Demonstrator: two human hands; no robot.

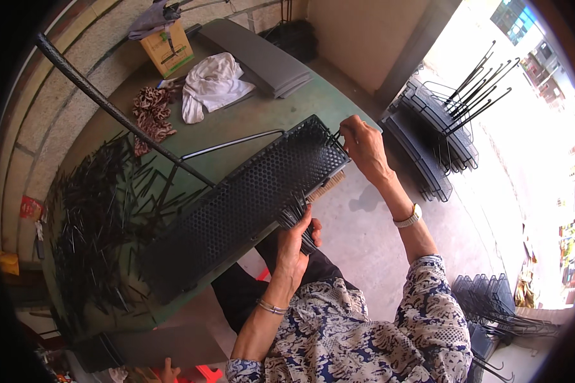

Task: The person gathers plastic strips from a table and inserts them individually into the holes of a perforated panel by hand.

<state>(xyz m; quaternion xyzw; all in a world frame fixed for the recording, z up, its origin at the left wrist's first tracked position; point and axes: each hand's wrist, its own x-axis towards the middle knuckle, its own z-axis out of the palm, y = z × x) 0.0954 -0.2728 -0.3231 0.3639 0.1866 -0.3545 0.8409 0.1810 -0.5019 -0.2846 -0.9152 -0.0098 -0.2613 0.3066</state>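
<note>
A long black perforated metal shelf lies slantwise across the green table, its near right end sticking out past the table edge. My left hand is closed round a bundle of thin black strips at the shelf's near side. At the shelf's far right corner, my right hand is closed in a pinch by the black wire pieces there. What sits between its fingertips is too small to make out. A tan bristled edge shows under the shelf, beside my left hand.
Many loose black strips heap on the table's left. Behind the shelf lie a white cloth, a brown patterned cloth, grey panels and a yellow box. A black bar crosses above. Wire racks stand right. Another person's hand shows below.
</note>
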